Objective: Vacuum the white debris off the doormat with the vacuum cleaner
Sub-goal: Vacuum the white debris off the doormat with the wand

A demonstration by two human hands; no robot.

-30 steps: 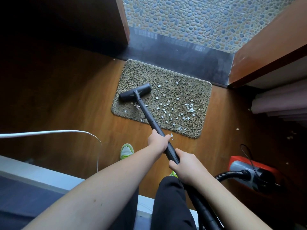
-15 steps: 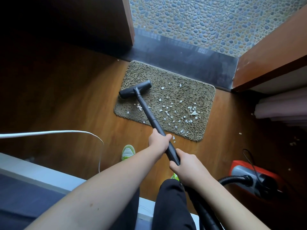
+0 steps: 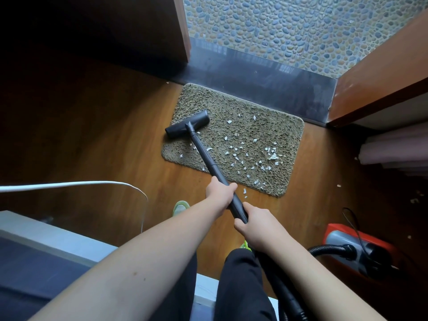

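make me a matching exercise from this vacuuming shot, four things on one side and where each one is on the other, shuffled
Things
1. floor nozzle
2. white debris
3. vacuum cleaner body
4. left hand

Places
A. on the wooden floor at the far right, hose attached
B. gripping the black wand, ahead of the right hand
C. on the doormat's left part, overhanging its left edge
D. scattered mostly over the doormat's middle and right

Pairs: 1-C, 2-D, 3-A, 4-B
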